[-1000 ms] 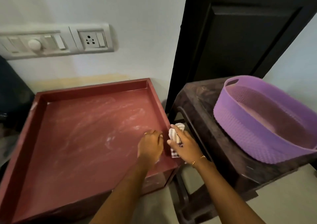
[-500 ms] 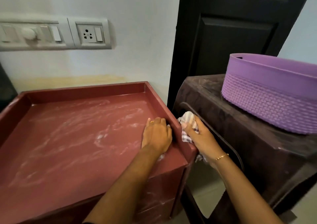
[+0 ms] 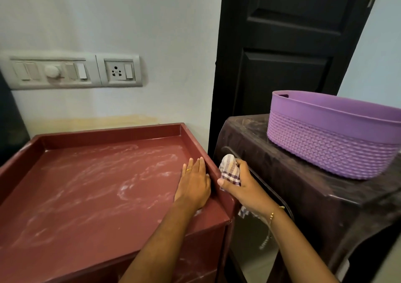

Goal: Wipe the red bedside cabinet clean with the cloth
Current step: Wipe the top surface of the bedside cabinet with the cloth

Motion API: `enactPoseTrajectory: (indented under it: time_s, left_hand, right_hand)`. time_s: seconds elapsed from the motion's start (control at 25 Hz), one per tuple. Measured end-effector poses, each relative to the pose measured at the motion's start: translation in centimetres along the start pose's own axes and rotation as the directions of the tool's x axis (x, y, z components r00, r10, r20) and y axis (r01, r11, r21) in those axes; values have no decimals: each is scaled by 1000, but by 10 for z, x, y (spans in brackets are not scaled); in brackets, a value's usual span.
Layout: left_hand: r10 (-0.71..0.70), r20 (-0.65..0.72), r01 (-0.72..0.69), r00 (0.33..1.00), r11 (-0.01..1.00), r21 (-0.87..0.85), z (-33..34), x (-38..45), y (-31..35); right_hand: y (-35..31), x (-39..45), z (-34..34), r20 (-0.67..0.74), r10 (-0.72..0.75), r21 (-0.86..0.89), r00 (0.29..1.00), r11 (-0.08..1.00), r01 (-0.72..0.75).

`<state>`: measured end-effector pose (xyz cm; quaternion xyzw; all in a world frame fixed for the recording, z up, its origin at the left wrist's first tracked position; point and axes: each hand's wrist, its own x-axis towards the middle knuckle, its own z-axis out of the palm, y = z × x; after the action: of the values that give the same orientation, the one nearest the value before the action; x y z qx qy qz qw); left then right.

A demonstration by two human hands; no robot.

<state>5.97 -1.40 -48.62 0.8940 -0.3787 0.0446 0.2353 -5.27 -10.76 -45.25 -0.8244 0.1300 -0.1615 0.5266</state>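
Item: our right hand (image 3: 245,187), fingers curled tight round a bunched checked cloth (image 3: 230,171), pressed against the outer face of the right rim of the red bedside cabinet (image 3: 86,196). A loose tail of cloth hangs below the wrist.

Item: our left hand (image 3: 194,185), fingers straight and together, palm flat on the cabinet top at its right edge, gripping nothing; we judge it braces the cabinet.

Step in hand, as we judge: wiping the right rim and side. Next move calls for bringing the cloth inside the rim, since the top carries pale dusty smears across most of its surface.

Surroundings: dark brown plastic stool (image 3: 314,196) just beside the cabinet's right side, leaving a narrow gap that crowds our right hand; purple basket (image 3: 329,139) on it; switchboard (image 3: 71,72) on the wall; dark door (image 3: 288,44) behind.
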Motion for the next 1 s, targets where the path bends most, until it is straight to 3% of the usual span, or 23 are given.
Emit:
enactPoseTrajectory:
  time_s: [0.2,0.36,0.44,0.56,0.72,0.8,0.88,1.0]
  left_hand:
    - [7,-16,-7,1000,999,35,2,1,-1]
    - [37,-28,-35,999,997,65,2,4,-3]
    - [44,-38,-41,998,997,65,1,6,-3]
    - [41,-35,-39,999,997,67,0,5,-3]
    - [61,-44,-57,997,994,94,1,6,-5]
    - [61,-55,-56,997,994,93,1,9,-6]
    - [51,-46,-47,998,996,82,0,7,-5]
    - [47,-56,-43,997,997,70,1,7,-5]
  right_hand:
    - [-7,25,7,-122,87,-45,989,995,-93]
    - [-3,13,2,49,58,-6,997,998,-57]
    - [-4,26,3,7,79,17,997,997,-79]
    - [-8,42,8,-52,109,-89,993,989,-114]
    - [-3,21,2,66,66,-29,996,998,-64]
    - [-7,29,3,-47,39,-208,998,977,-48]
    - [-20,44,7,-169,-20,-553,985,829,-78]
    - [-34,49,5,-100,-133,-788,986,616,3]
